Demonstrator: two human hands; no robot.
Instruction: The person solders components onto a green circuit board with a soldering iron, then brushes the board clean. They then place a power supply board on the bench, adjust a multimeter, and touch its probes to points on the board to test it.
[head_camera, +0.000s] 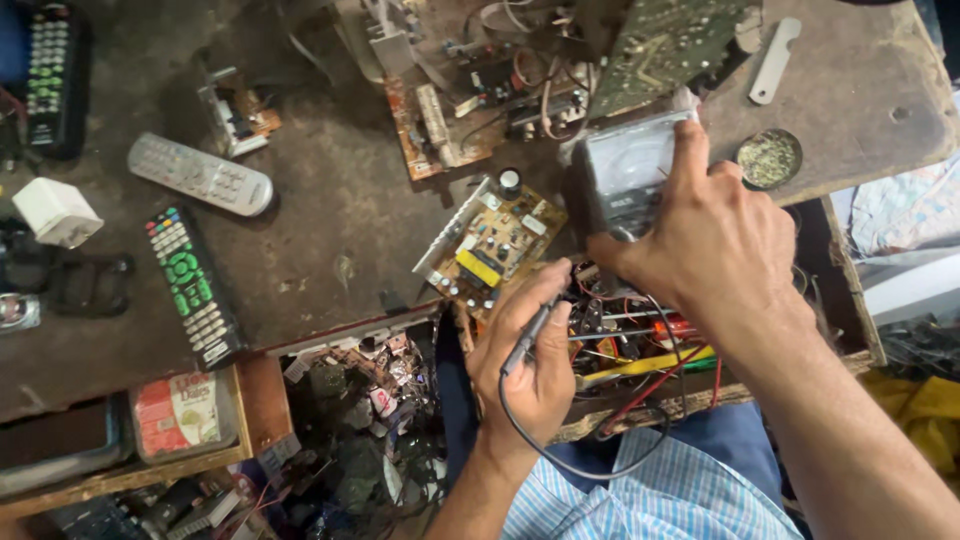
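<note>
My left hand (525, 350) is closed around a thin black test probe (530, 330), its black lead looping down over my lap. The probe tip points toward a small brown circuit board (493, 240) with a yellow part on it. My right hand (705, 235) grips a grey analog multimeter (630, 172) at the bench's front, thumb on its lower edge and a finger along its right side. Below that hand lie red, yellow and black wires (640, 355) in an open drawer.
A larger circuit board with cables (470, 95) and a green board (665, 40) lie at the back. Remotes (200, 175) (190, 285) (50, 75), a white adapter (55, 212), a round tin (769, 158) and a parts-filled drawer (350, 420) surround the dark bench.
</note>
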